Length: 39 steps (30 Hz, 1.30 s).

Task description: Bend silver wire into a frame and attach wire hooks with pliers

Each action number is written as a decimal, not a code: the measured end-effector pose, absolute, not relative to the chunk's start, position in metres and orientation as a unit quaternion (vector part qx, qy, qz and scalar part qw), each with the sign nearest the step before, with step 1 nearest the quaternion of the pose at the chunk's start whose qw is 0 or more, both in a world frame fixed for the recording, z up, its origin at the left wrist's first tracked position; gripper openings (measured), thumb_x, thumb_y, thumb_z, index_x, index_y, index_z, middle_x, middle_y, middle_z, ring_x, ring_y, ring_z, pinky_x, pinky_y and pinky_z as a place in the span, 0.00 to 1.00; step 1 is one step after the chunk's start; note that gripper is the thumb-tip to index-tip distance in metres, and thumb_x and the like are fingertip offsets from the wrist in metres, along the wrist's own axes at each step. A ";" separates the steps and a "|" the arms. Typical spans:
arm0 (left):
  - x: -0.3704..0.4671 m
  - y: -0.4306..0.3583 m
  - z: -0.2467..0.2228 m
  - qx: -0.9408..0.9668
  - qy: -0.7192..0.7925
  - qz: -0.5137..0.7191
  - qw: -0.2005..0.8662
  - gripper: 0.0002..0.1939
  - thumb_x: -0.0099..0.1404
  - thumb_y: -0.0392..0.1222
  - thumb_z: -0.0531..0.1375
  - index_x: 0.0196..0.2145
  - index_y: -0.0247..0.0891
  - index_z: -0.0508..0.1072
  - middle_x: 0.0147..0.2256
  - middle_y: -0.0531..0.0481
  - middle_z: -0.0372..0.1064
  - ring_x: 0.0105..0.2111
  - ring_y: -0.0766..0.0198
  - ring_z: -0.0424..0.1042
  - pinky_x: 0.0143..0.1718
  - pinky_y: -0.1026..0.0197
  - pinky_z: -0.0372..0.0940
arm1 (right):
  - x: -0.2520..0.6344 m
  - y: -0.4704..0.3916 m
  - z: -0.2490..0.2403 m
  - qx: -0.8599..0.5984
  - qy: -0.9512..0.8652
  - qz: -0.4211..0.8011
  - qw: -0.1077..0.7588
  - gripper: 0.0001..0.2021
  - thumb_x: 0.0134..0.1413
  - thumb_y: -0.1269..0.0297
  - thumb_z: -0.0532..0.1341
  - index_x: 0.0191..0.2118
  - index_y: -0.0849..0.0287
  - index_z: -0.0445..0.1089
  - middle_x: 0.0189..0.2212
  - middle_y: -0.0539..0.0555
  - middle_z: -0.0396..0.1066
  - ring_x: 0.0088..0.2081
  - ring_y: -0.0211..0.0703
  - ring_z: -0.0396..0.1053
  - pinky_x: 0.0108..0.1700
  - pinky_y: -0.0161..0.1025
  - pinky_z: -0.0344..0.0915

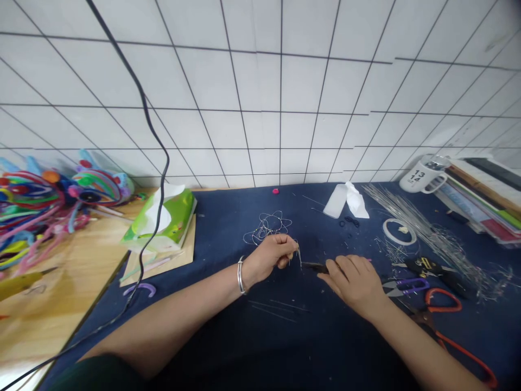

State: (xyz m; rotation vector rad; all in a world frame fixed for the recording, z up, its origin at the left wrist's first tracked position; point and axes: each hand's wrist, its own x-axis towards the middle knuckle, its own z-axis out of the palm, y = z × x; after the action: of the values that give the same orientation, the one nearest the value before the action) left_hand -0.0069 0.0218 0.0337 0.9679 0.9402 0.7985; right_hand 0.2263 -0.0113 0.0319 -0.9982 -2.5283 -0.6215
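Observation:
Over the dark blue cloth (220,217), my left hand (273,254) is closed in a pinch on a thin pale wire (300,255), whose free end hangs down past the fingertips. My right hand (354,282) wraps round dark pliers (315,266). Their tip points left and sits close to the hanging wire; whether it touches I cannot tell. Most of the pliers' handles are hidden in the palm. Behind my left hand lies a loose tangle of thin wire loops (266,225). Several straight wire pieces (277,309) lie nearer to me.
To the right are purple thread snips (407,285), red-handled scissors (443,300), a wire bundle (407,209), a white ring-shaped spool (399,232) and a mug (419,176). A green tissue pack (179,222) stands left, with a black cable (152,125) hanging in front.

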 end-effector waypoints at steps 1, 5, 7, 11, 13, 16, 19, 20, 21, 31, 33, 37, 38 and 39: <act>-0.007 0.021 0.034 0.435 0.423 0.359 0.709 0.09 0.56 0.41 0.56 0.23 0.34 0.62 0.19 0.57 0.57 0.14 0.78 0.53 0.16 0.70 0.47 | 0.226 -0.011 0.032 -0.349 -0.894 -0.219 0.175 0.12 0.51 0.59 0.57 0.40 0.59 0.65 0.31 0.55 0.64 0.34 0.42 0.59 0.35 0.40 0.55; -0.006 0.020 0.035 0.433 0.422 0.355 0.713 0.09 0.56 0.40 0.56 0.23 0.34 0.61 0.18 0.57 0.57 0.14 0.78 0.53 0.16 0.70 0.48 | 0.227 -0.010 0.031 -0.344 -0.898 -0.216 0.171 0.12 0.52 0.59 0.56 0.40 0.59 0.65 0.30 0.54 0.64 0.33 0.41 0.59 0.34 0.40 0.55; -0.006 0.020 0.035 0.435 0.420 0.354 0.714 0.08 0.57 0.40 0.56 0.23 0.34 0.62 0.18 0.57 0.57 0.14 0.78 0.53 0.16 0.70 0.48 | 0.228 -0.009 0.030 -0.342 -0.899 -0.217 0.168 0.12 0.52 0.59 0.56 0.40 0.59 0.65 0.30 0.54 0.64 0.32 0.41 0.59 0.34 0.40 0.55; -0.006 0.021 0.033 0.433 0.424 0.351 0.714 0.08 0.57 0.40 0.56 0.24 0.34 0.62 0.18 0.57 0.57 0.14 0.78 0.53 0.16 0.70 0.48 | 0.229 -0.010 0.030 -0.340 -0.900 -0.222 0.160 0.13 0.51 0.59 0.57 0.41 0.59 0.64 0.30 0.54 0.64 0.33 0.41 0.59 0.34 0.40 0.55; -0.006 0.022 0.032 0.432 0.424 0.351 0.715 0.08 0.57 0.40 0.56 0.24 0.34 0.62 0.18 0.57 0.57 0.14 0.78 0.54 0.16 0.70 0.48 | 0.229 -0.010 0.030 -0.339 -0.900 -0.222 0.158 0.13 0.51 0.59 0.57 0.41 0.59 0.64 0.31 0.54 0.64 0.33 0.42 0.59 0.35 0.41 0.55; -0.007 0.022 0.031 0.432 0.420 0.352 0.717 0.07 0.57 0.40 0.56 0.24 0.34 0.63 0.18 0.57 0.57 0.14 0.78 0.54 0.16 0.71 0.48 | 0.228 -0.010 0.031 -0.338 -0.902 -0.219 0.159 0.12 0.51 0.59 0.57 0.41 0.59 0.65 0.31 0.54 0.64 0.33 0.42 0.59 0.35 0.41 0.55; -0.007 0.022 0.031 0.432 0.418 0.352 0.717 0.08 0.57 0.40 0.56 0.24 0.34 0.62 0.18 0.57 0.57 0.14 0.78 0.54 0.16 0.71 0.48 | 0.227 -0.010 0.031 -0.337 -0.901 -0.219 0.162 0.12 0.51 0.59 0.57 0.40 0.59 0.65 0.30 0.54 0.64 0.33 0.41 0.59 0.35 0.40 0.55; -0.007 0.022 0.031 0.433 0.418 0.352 0.717 0.08 0.57 0.40 0.56 0.24 0.34 0.62 0.19 0.57 0.57 0.14 0.78 0.54 0.16 0.71 0.49 | 0.227 -0.010 0.031 -0.338 -0.901 -0.220 0.162 0.12 0.51 0.59 0.56 0.40 0.59 0.65 0.30 0.54 0.64 0.32 0.41 0.59 0.35 0.40 0.55; -0.007 0.022 0.031 0.433 0.418 0.352 0.717 0.08 0.57 0.40 0.56 0.24 0.34 0.62 0.19 0.57 0.57 0.14 0.78 0.54 0.16 0.71 0.48 | 0.227 -0.010 0.032 -0.337 -0.900 -0.220 0.164 0.12 0.52 0.59 0.56 0.40 0.59 0.65 0.30 0.54 0.64 0.32 0.41 0.59 0.35 0.40 0.55; -0.006 0.022 0.030 0.433 0.416 0.355 0.716 0.08 0.56 0.41 0.56 0.24 0.35 0.62 0.19 0.57 0.57 0.14 0.77 0.54 0.16 0.70 0.48 | 0.228 -0.010 0.029 -0.337 -0.900 -0.222 0.163 0.12 0.51 0.59 0.57 0.40 0.59 0.65 0.31 0.54 0.64 0.34 0.41 0.59 0.35 0.41 0.55; -0.006 0.022 0.031 0.433 0.419 0.352 0.716 0.08 0.56 0.40 0.56 0.24 0.35 0.63 0.19 0.57 0.57 0.14 0.77 0.54 0.16 0.70 0.48 | 0.228 -0.010 0.028 -0.338 -0.901 -0.220 0.160 0.12 0.51 0.59 0.57 0.40 0.59 0.65 0.31 0.54 0.64 0.34 0.42 0.59 0.35 0.41 0.55; -0.005 0.021 0.033 0.433 0.432 0.347 0.711 0.08 0.56 0.40 0.56 0.23 0.35 0.62 0.19 0.57 0.57 0.14 0.78 0.53 0.16 0.70 0.48 | 0.228 -0.010 0.028 -0.339 -0.902 -0.217 0.159 0.12 0.51 0.59 0.57 0.40 0.60 0.65 0.31 0.54 0.64 0.33 0.41 0.58 0.35 0.40 0.55; -0.005 0.021 0.033 0.434 0.435 0.346 0.709 0.08 0.56 0.40 0.56 0.23 0.35 0.62 0.19 0.57 0.57 0.14 0.78 0.53 0.16 0.70 0.48 | 0.228 -0.010 0.029 -0.338 -0.902 -0.217 0.160 0.12 0.51 0.59 0.57 0.40 0.60 0.65 0.31 0.54 0.64 0.33 0.41 0.58 0.35 0.40 0.55; -0.005 0.021 0.033 0.436 0.438 0.346 0.706 0.08 0.56 0.40 0.56 0.23 0.35 0.62 0.19 0.57 0.58 0.14 0.78 0.53 0.16 0.70 0.48 | 0.228 -0.010 0.029 -0.338 -0.902 -0.216 0.160 0.12 0.51 0.59 0.57 0.40 0.60 0.65 0.30 0.54 0.64 0.32 0.40 0.58 0.35 0.40 0.55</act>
State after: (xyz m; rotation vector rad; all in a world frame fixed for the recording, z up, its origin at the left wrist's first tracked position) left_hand -0.0052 0.0212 0.0328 0.9698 0.9738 0.7688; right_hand 0.2279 -0.0103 0.0293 -0.9666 -2.5767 -0.6168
